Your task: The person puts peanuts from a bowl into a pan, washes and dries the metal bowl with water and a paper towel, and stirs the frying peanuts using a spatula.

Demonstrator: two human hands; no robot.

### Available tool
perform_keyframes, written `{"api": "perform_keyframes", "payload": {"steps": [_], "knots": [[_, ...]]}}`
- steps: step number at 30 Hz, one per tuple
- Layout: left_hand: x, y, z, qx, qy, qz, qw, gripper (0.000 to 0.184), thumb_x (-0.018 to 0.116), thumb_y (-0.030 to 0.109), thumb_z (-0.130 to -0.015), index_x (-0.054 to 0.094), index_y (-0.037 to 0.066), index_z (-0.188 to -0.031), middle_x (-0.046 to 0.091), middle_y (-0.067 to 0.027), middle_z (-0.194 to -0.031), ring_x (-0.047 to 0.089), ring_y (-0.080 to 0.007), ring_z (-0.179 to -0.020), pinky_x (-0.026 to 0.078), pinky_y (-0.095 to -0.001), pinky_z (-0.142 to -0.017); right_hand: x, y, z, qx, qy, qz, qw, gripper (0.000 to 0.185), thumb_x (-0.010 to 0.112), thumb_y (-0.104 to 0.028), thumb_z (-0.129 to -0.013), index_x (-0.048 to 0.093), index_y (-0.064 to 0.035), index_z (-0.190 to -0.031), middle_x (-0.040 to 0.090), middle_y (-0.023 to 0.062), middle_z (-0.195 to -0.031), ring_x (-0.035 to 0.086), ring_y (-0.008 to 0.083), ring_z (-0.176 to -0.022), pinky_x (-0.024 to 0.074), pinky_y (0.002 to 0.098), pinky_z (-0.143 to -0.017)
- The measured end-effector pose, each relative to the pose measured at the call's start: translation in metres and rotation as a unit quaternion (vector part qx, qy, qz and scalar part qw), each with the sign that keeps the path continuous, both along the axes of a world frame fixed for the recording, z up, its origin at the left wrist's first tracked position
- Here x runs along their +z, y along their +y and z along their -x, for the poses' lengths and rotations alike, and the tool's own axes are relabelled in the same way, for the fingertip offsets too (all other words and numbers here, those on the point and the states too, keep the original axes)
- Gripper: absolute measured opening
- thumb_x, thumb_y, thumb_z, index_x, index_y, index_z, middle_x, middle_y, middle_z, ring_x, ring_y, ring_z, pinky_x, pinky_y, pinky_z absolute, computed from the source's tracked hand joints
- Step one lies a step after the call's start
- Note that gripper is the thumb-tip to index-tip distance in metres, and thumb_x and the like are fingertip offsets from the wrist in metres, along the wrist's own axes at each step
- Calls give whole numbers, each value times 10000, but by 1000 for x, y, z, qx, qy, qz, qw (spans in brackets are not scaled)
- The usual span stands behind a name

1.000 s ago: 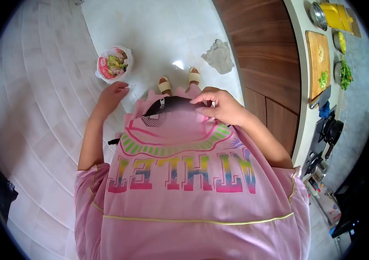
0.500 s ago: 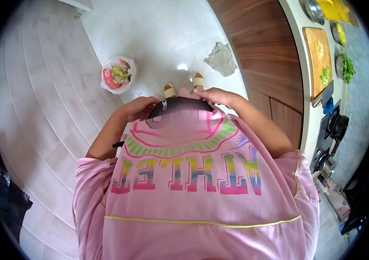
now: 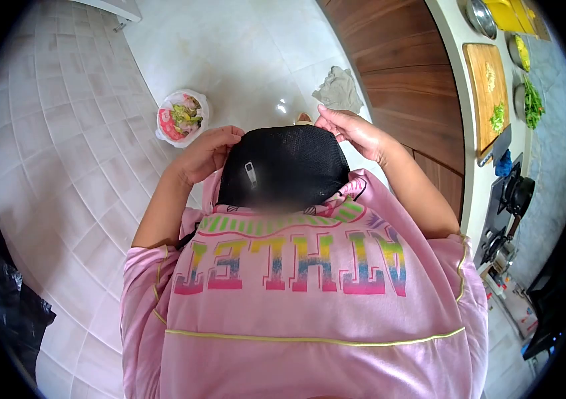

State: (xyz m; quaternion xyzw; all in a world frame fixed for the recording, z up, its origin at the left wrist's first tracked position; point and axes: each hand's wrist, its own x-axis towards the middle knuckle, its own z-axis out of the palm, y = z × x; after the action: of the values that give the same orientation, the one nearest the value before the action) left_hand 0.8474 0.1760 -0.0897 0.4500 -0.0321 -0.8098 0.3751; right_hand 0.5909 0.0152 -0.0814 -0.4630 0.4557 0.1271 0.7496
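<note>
In front of my waist, over the pink lettered shirt (image 3: 309, 319), is a black mesh pouch (image 3: 289, 159) with a pale zip pull on its face. My left hand (image 3: 213, 151) has its fingers closed at the pouch's upper left edge. At the upper right corner, my right hand (image 3: 356, 132) pinches the edge between thumb and fingers. The pouch's mesh panel faces up towards me, and its lower part is blurred.
A lined bin of food scraps (image 3: 183, 118) stands on the floor ahead left. A grey cloth (image 3: 339, 90) lies by the wooden cabinets (image 3: 406, 73). Along the right counter are a cutting board (image 3: 486, 93) with chopped greens, a metal bowl (image 3: 482, 18) and a pan (image 3: 519, 196).
The pouch has been lifted and tilted so its mesh face shows fully. Both hands rose with it, and the shirt front bunched beneath. The slippers are now mostly hidden.
</note>
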Motion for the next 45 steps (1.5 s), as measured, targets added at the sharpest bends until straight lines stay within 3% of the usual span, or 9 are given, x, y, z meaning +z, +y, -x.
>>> {"api": "perform_keyframes", "payload": {"steps": [3,5,8,11,16,21,28,39,45], "knots": [[-12,3,1,-17,-4,-18,1000,187,505,174,-854,580,33,-951,610,-21,-891,568,-110,-819,447,-246,-754,-9,0,4,8,34,1,999,532,448,-593,-834,619,-89,-845,545,-33,-753,439,65,-718,335,219,-667],[-29,0,-1,-48,-8,-28,998,192,509,182,-855,579,33,-954,607,-26,-881,571,-121,-812,454,-252,-747,-31,5,10,68,57,30,996,689,425,-659,-796,628,-31,-994,604,64,-932,488,135,-813,378,267,-756],[-62,1,7,-138,-44,-47,988,205,518,187,-855,574,24,-967,599,-43,-853,582,-152,-789,475,-268,-720,-42,36,33,14,-84,-5,996,662,421,-567,-861,606,57,-984,608,160,-966,553,249,-896,427,348,-840],[-95,-8,22,-218,-95,-55,970,221,528,193,-855,569,16,-981,590,-61,-824,593,-184,-766,495,-283,-693,-153,77,95,-106,1,40,994,530,462,-469,-879,622,28,-970,635,159,-901,586,222,-791,468,341,-719],[-146,-32,48,-331,-165,-9,929,181,585,207,-829,560,47,-909,533,-29,-723,571,-151,-674,494,-269,-596,-140,145,224,-326,148,361,861,169,595,-169,-758,666,-22,-799,644,88,-710,600,159,-652,481,295,-630],[-115,-89,99,-347,-199,64,914,149,610,193,-824,551,60,-854,516,-2,-682,539,-105,-624,469,-240,-568,-47,208,291,-522,279,326,737,124,668,-129,-734,654,-7,-718,629,64,-653,567,115,-602,452,248,-561],[-80,-138,214,-262,-212,128,933,104,567,156,-860,533,62,-834,510,8,-637,508,-76,-526,446,-179,-484,-5,236,389,-746,190,282,573,192,663,-200,-785,580,-46,-707,576,18,-639,500,82,-573,396,224,-516],[-36,-143,407,-169,-143,112,969,136,527,211,-885,563,80,-889,571,-5,-711,565,-102,-609,498,-212,-549,77,141,656,-716,114,493,481,436,671,-115,-768,461,-46,-1144,529,-4,-702,479,68,-605,384,212,-507],[102,-169,551,-270,-83,232,931,207,507,235,-903,558,54,-988,600,-23,-821,598,-111,-705,528,-240,-634,104,45,733,-718,111,500,471,594,678,-81,-742,394,-135,-1261,565,55,-824,517,120,-709,432,249,-597]]}}
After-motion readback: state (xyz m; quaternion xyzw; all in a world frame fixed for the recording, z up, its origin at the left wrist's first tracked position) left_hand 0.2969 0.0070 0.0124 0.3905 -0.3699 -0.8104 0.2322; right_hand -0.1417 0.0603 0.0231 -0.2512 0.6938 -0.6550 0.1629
